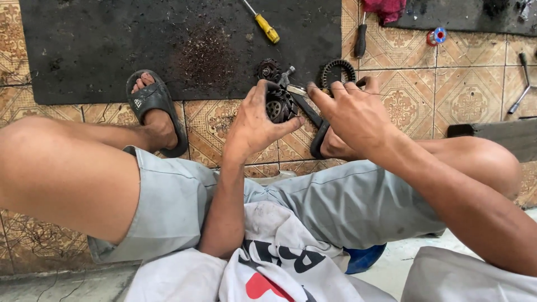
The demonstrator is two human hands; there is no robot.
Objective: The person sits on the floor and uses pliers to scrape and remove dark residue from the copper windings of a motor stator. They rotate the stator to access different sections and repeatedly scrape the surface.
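Closest to the camera, a white shirt with a red and black print and grey shorts [335, 207] fill the bottom of the view; the person sits low with knees spread, so the work sits between the legs at arm's reach. Just beyond, the left hand [254, 126] is wrapped around a small dark motor rotor [279, 106], fingers curled over the top and thumb underneath, seemingly to keep the round part from turning. The right hand [352, 112] meets it from the other side, its fingers pinched narrowly on a thin metal tool [296, 89] whose tip points at the rotor; what kind of tool it is cannot be told. Both hands hover above the patterned floor tiles [224, 120], not resting on them.

Under the right hand lies a black sandal [319, 140], and the left foot wears another sandal [151, 103] at the edge of a black rubber mat [112, 50]. Near the hands a small dark gear [268, 69] and a black toothed ring [337, 71] lie on the floor, likely set within easy reach. Farther off are a yellow-handled screwdriver [264, 25] on the mat, a black-handled tool [361, 39], a red cloth [383, 10], a small red and blue spool [436, 36] and a metal wrench [523, 84] at the right edge.
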